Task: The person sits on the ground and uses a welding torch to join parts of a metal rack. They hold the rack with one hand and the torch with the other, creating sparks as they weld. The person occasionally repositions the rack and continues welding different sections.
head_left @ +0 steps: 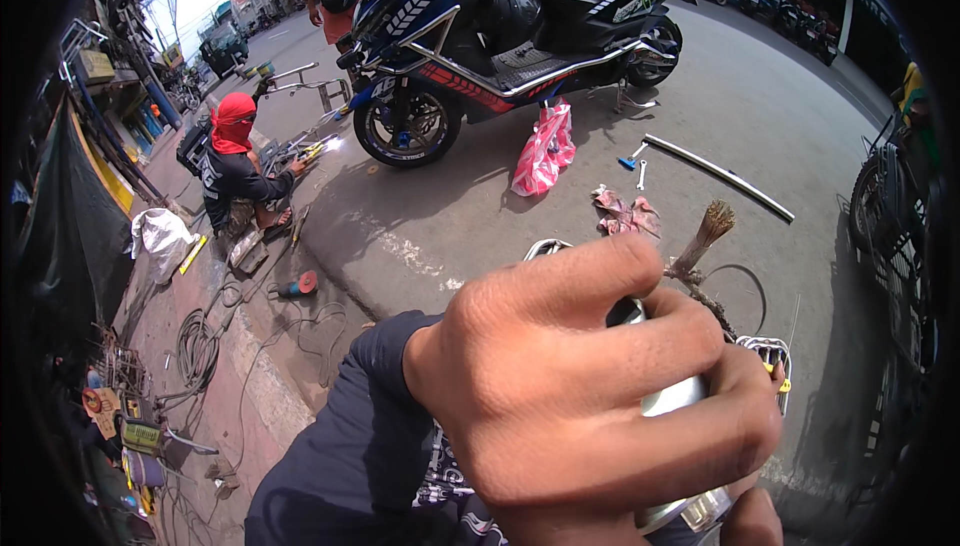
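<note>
My left hand [590,396] fills the lower middle, its dark sleeve coming from the lower left. Its fingers are curled round a glossy silvery-white part [672,398] with a curved surface. A small clear, yellowish piece [706,510] shows at the lower end; the rest is covered, so I cannot tell its kind. Of my right hand [752,521] only fingers appear behind the left, at the lower right; they look bent against what is held. Just beyond the fingers, a metal-rimmed holder [768,350] with yellow and dark pieces shows in part.
A blue scooter [500,71] stands ahead. Near it lie a pink-striped plastic bag [545,151], a metal tube [720,178], a wrench [642,174], a rag [627,214] and a bristle brush [706,237]. Leftward, a red-hooded person [235,161] works by a bright spark; cables [200,351] and a grinder [298,284] lie about.
</note>
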Motion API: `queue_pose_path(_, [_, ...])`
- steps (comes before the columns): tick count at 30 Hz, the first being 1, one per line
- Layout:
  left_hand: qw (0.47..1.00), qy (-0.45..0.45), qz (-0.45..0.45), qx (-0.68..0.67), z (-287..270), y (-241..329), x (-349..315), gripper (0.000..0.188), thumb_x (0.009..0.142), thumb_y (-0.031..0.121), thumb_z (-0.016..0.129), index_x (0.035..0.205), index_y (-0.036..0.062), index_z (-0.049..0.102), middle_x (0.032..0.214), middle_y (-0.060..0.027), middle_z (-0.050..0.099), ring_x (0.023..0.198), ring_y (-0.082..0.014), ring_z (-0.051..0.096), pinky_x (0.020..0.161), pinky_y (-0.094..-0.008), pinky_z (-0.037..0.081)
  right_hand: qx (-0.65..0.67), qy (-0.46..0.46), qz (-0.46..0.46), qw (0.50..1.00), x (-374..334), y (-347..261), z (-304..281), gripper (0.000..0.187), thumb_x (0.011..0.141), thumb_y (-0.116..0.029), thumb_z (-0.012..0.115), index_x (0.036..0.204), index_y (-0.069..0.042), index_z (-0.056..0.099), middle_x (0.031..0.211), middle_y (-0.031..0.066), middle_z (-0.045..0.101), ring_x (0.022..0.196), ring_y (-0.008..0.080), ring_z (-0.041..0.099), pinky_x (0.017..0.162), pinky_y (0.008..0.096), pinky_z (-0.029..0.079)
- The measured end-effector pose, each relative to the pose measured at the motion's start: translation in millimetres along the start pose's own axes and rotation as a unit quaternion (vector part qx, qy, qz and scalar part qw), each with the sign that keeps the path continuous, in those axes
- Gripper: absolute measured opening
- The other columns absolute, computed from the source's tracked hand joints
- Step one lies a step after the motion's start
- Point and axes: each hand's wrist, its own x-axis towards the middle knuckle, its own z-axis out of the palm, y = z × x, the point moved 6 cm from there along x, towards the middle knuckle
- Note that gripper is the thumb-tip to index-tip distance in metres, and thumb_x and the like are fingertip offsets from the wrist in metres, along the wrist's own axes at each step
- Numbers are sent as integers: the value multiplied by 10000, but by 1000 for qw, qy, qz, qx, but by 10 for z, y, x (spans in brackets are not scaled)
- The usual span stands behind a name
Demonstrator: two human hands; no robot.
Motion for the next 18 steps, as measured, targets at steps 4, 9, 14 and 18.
queue_pose_path(4, [965, 53, -252, -40, -231, -990, -882, 693, 937, 170, 852, 1347, 102, 297, 837, -88, 686, 629, -144, 645, 588, -278, 519, -36, -5, -36, 999, 36, -73, -7, 320, 868, -349, 865, 956, -181, 607, 740, 14, 582, 637, 167, 585, 613, 355, 531])
queue_pose_path(9, [667, 420, -603, 124, -2406, -2521, -3079, 935, 947, 227, 786, 1632, 71, 169, 879, -178, 682, 639, -260, 695, 491, -392, 591, -16, -35, -13, 999, 44, -144, -83, 342, 884, -366, 855, 909, -124, 614, 737, 30, 588, 672, 153, 581, 648, 332, 528])
queue_pose_path(14, [663, 470, -576, 92, -3411, -2609, -3920, 699, 982, 284, 732, 1532, 22, 390, 866, -127, 692, 599, -244, 692, 478, -391, 584, -27, -33, -1, 999, 43, -201, -132, 352, 910, -390, 828, 936, -127, 595, 730, 29, 556, 669, 152, 574, 640, 335, 530])
queue_pose_path(18, [774, 287, -564, -25, -1841, -2336, -3196, 339, 1016, 319, 750, 1080, -14, 729, 784, -55, 684, 571, -152, 684, 510, -286, 560, -43, 2, -60, 997, 25, -254, -111, 341, 916, -394, 817, 997, -168, 575, 728, 27, 547, 633, 161, 562, 596, 327, 521])
